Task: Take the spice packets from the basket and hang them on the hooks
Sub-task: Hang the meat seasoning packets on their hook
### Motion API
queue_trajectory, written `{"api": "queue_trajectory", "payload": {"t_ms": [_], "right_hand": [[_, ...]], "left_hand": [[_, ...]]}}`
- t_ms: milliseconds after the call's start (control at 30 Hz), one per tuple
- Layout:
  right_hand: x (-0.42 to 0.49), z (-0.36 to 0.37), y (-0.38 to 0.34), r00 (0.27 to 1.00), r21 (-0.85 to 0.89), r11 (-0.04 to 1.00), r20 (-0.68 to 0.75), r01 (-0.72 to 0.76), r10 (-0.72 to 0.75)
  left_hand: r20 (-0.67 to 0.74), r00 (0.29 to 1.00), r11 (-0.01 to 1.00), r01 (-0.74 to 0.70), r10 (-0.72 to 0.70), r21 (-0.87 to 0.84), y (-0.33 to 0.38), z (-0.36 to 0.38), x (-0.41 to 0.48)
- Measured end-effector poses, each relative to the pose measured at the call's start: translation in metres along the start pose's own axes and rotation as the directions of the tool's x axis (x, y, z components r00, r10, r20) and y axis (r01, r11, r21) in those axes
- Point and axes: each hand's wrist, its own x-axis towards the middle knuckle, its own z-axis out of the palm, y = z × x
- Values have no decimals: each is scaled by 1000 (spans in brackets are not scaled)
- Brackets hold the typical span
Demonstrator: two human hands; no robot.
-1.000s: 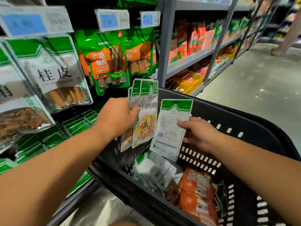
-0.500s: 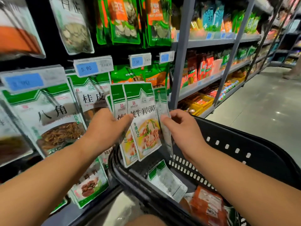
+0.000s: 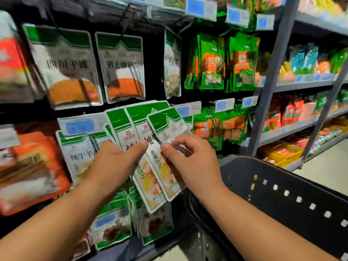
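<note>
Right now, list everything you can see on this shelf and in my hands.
Green-and-white spice packets: at least three, green tops over white, fanned in front of the display.
Hanging white packets of orange powder: two, white and orange, upper left.
Green pouches with orange labels: several, green, upper middle.
Blue-and-white price tags: several, blue on white, along the rails.
Black plastic basket: one, black, lower right.
Grey metal shelf uprights: two, grey, right.
Left hand: grip on the fan.
Right hand: grip pinching the front packet.
</note>
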Motion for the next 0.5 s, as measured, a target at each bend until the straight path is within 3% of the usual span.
{"api": "queue_trajectory", "payload": {"t_ms": [133,200,367,500], "right_hand": [[3,16,-4,998,-78,996,63,30,-26],[3,44,-20,986,-79,996,164,51,-38],[20,44,-20,973,-188,975,171,-120,152],[14,46,-17,909,-171,944,267,-281,319]], "left_hand": [[-21,999,999,27,-28,-18,-11,-24,-3],[-67,997,999,34,-35,-14,-21,-58,-11],[-109,993,998,42,-47,-46,-22,-71,-17],[-71,997,999,10,-12,-37,-32,-85,-19]]}}
